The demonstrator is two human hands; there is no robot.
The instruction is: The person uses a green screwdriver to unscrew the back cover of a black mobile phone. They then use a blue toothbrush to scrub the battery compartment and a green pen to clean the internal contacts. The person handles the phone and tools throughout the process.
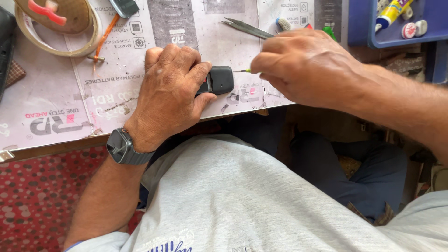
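My left hand [170, 88] is closed over a small black device [218, 80] with a bit of red showing, pressing it to the paper-covered worktop [60, 107] near the front edge. My right hand [303, 67] pinches a thin tool with a green handle; its metal tip [242, 71] points left at the device's right end, almost touching it. The rest of the tool is hidden inside my fingers. A dark smartwatch [122, 147] sits on my left wrist.
Metal tweezers [247, 29] lie beyond my right hand. A roll of tape [58, 28] rests at the back left, with an orange-handled tool [105, 37] beside it. A blue tray [394, 25] with a glue tube and small round items stands at the back right.
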